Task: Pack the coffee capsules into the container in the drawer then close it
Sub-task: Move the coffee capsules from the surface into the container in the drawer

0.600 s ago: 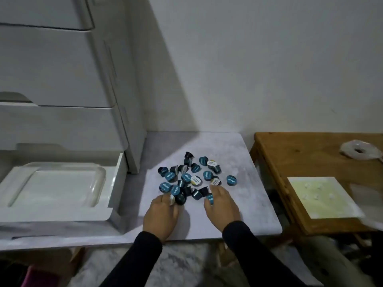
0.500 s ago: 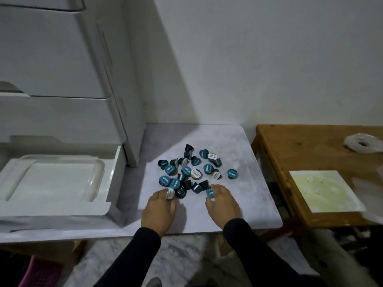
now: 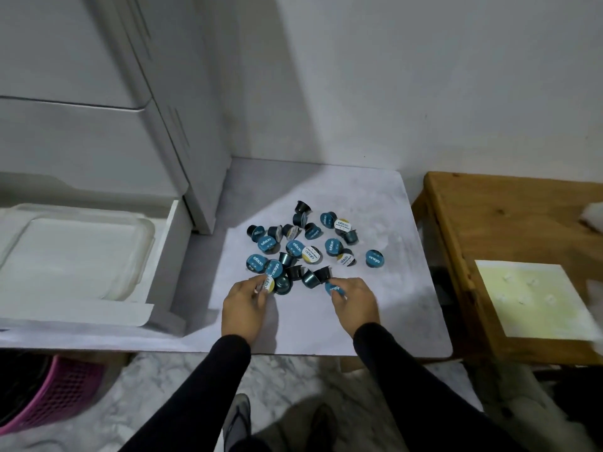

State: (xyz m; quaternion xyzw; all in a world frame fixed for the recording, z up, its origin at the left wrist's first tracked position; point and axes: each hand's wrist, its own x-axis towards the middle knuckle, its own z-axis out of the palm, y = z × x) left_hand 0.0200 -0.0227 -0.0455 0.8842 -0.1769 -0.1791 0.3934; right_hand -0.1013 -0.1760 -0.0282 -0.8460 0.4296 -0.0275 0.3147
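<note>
My left hand (image 3: pixel 243 308) pinches pale-lidded capsule (image 3: pixel 269 284), right hand (image 3: pixel 354 301) pinches blue capsule (image 3: pixel 334 288) at pile's (image 3: pixel 303 246) near edge; I judge paired grabs speed loading into lidded container (image 3: pixel 75 252) in open drawer (image 3: pixel 169 243).

A home corner: white drawer unit (image 3: pixel 98 132), wooden table (image 3: pixel 509 223)

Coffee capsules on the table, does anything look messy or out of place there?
Yes. The coffee capsules lie in a loose heap on the grey table, some foil-up, some tipped on their sides. One blue capsule sits apart to the right. The container in the open drawer has its lid on.
</note>
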